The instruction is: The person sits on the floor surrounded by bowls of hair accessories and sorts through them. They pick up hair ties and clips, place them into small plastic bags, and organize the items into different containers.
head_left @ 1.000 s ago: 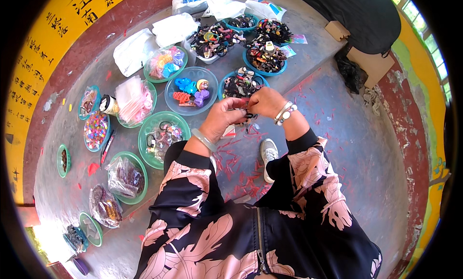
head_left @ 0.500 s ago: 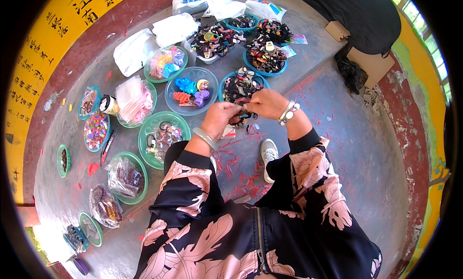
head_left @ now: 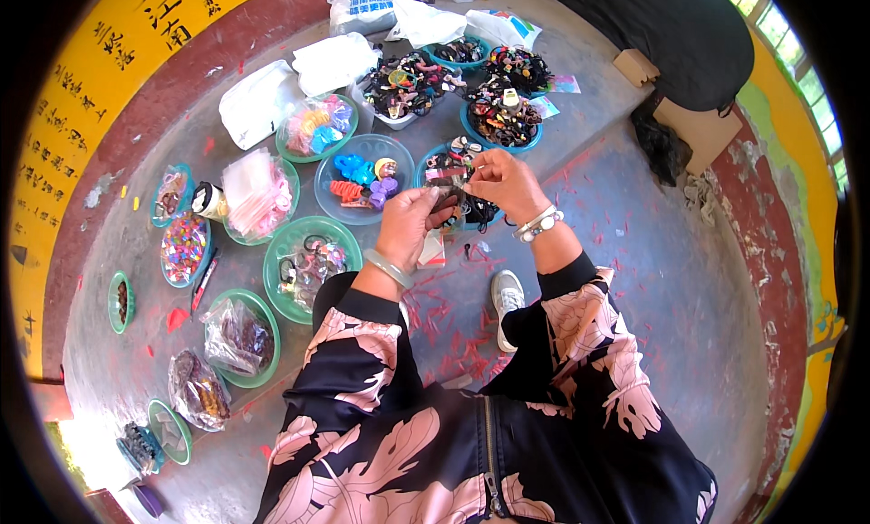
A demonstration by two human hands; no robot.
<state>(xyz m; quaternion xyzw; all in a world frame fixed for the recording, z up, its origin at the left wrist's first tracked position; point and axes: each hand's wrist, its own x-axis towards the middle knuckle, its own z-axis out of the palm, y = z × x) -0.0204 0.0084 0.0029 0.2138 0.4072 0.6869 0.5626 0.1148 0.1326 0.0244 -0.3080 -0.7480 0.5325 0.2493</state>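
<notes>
My left hand (head_left: 410,218) and my right hand (head_left: 508,185) meet in front of me, fingers closed in pinches. Between them is a small, thin, dark piece that looks partly see-through; its kind is too small to make out. Just beyond and partly behind my fingers stands a blue basket (head_left: 420,168) of black hair ties with small ornaments. A clear bowl (head_left: 326,198) left of it holds blue, orange and purple scrunchie-like pieces. Nearer my left forearm is a green basket (head_left: 270,284) with hair ties in clear bags.
More baskets of hair ties (head_left: 405,82) stand at the back beside white plastic bags (head_left: 258,105). To the left are clear bags (head_left: 252,196), a basket of colourful bits (head_left: 186,245), a red pen-like cutter (head_left: 205,284) and bagged brown items (head_left: 198,393). Red scraps (head_left: 458,329) litter the floor around my shoes.
My right hand has lifted slightly up and to the right, its fingers now more upright. A little more of the small piece shows between the hands. The view has shifted slightly.
</notes>
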